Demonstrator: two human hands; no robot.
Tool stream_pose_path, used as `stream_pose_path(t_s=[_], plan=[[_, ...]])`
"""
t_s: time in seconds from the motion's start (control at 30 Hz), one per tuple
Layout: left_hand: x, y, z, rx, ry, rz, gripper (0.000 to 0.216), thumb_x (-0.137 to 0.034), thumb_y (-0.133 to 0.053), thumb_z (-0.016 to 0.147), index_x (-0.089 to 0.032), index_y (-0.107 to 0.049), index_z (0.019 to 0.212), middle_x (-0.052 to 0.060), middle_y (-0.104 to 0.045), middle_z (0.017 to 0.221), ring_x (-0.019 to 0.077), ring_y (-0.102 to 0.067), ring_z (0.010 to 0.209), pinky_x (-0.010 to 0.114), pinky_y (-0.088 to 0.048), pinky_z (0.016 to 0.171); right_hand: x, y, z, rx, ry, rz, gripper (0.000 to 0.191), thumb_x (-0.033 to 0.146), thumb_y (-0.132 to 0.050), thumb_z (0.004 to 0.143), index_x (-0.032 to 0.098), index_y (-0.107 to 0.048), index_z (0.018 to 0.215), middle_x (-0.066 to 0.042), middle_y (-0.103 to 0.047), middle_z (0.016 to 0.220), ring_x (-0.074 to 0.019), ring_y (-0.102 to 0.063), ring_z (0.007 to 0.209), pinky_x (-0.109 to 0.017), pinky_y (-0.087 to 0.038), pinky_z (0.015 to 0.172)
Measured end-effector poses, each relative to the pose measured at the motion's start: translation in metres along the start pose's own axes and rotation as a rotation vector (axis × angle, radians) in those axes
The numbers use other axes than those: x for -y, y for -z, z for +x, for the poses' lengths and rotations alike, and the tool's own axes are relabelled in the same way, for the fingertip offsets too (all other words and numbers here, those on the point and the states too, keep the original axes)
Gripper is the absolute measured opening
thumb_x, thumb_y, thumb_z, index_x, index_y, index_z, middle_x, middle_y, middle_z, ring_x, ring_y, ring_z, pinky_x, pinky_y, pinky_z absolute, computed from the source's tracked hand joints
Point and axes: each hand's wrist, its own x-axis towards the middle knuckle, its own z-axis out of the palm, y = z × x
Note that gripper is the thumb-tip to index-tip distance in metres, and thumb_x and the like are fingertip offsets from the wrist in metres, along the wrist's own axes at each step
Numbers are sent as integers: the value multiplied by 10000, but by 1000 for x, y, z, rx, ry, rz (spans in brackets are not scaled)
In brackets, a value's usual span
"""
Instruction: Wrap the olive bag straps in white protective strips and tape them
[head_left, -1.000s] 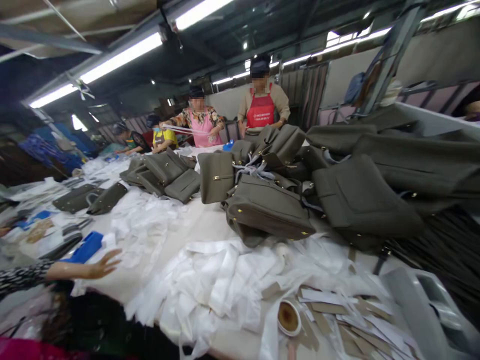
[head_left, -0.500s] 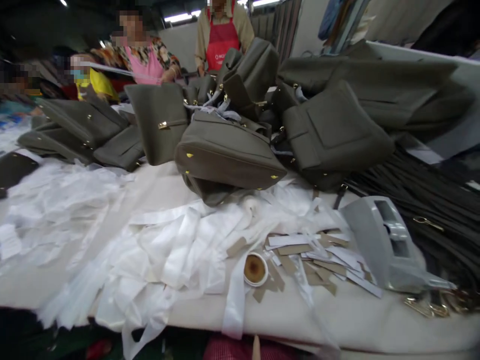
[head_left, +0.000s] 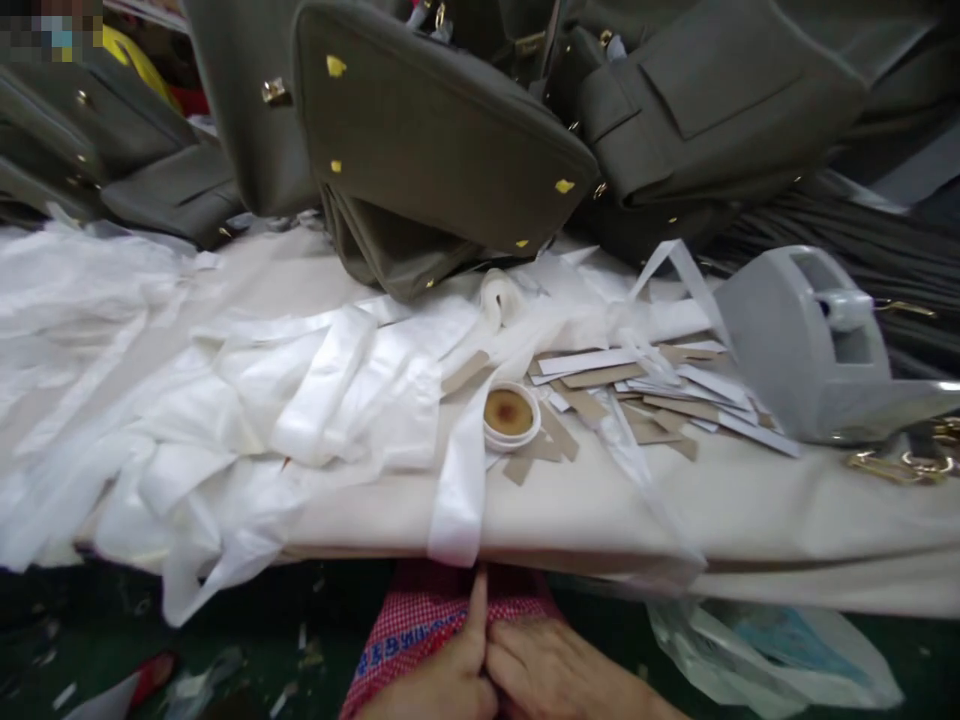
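Observation:
My left hand (head_left: 444, 672) is low in the middle of the head view, in front of a red checked apron (head_left: 405, 608). One of its fingers is stretched out toward the table edge, just below the hanging end of a white ribbon (head_left: 459, 490). Touching it on the right is my right hand (head_left: 559, 662), its fingers curled in; whatever they hold, if anything, is hidden. Above both hands, a small round white tub (head_left: 511, 415) with a brown content stands on the table beside the ribbon.
Cardboard strips (head_left: 637, 385) lie beside a grey tape dispenser (head_left: 806, 345). White ribbon (head_left: 322, 385) is heaped at left. An olive handbag (head_left: 442, 120) rests on its side among other bags. Gold clasps (head_left: 900, 465) lie right. A plastic bag (head_left: 780, 655) hangs under the table edge.
The view has tilted down and closer to the table. Both my hands now show, where only a fingertip was visible before. The co-workers at the back have mostly left the picture.

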Motion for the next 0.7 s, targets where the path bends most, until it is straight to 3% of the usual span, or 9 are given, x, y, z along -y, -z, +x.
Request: stream_pose_path(t_s=[0.1,0.17,0.23,0.3,0.4,0.5,0.6,0.7], plan=[[11,-3,-2,9,-3,-16,804,-196,-636,806,-245,-265,1518,108,-496,1450,265,-547,1205,401,-414,1020,9,5,2,88,24,-43,85,116,-563,876,150,-576,953,-48,-620,830,-192,-571,693,-293,-482,607],[6,-7,-6,22,-5,-64,1022,-123,-605,713,-224,-43,1560,113,-466,1475,256,-519,1230,350,-381,1021,16,12,1,87,39,-86,83,108,-536,889,145,-572,953,-57,-613,854,-202,-562,713,-306,-471,619],[-3,-14,-11,37,-3,-159,1110,-94,-591,641,-211,33,1552,118,-498,1418,240,-531,1189,334,-387,986,21,19,-3,58,57,-131,101,112,-513,907,138,-571,987,-68,-615,892,-213,-560,744,-319,-466,639],[-12,-23,-16,28,-22,-285,1084,-75,-612,584,-203,-82,1521,90,-565,1265,219,-567,1087,322,-404,934,23,25,-8,10,73,-189,111,109,-487,919,135,-570,988,-71,-614,892,-219,-554,746,-328,-455,642],[-16,-35,-22,6,-100,-459,757,-87,-682,564,-209,-387,1250,8,-571,998,173,-579,910,299,-418,824,25,35,-16,-61,74,-263,126,94,-456,914,151,-568,921,-55,-595,821,-215,-534,702,-327,-423,611],[-9,-42,-24,40,-163,-543,417,-319,-773,677,-196,-477,944,-8,-539,873,151,-548,830,287,-403,771,28,45,-21,-123,61,-289,134,85,-447,901,164,-554,918,-44,-577,789,-205,-514,673,-320,-390,583],[0,-40,-22,-11,-242,-509,471,-619,-676,755,-184,-500,806,7,-522,842,173,-510,871,318,-409,821,33,50,-20,-195,40,-320,156,88,-417,918,174,-539,964,-33,-566,771,-198,-498,648,-317,-368,568],[4,-29,-17,-96,-275,-298,462,-641,-691,734,-200,-557,760,11,-568,843,212,-505,933,340,-419,852,35,51,-16,-276,19,-339,179,100,-374,950,188,-529,945,-23,-568,766,-185,-504,644,-305,-375,577]])
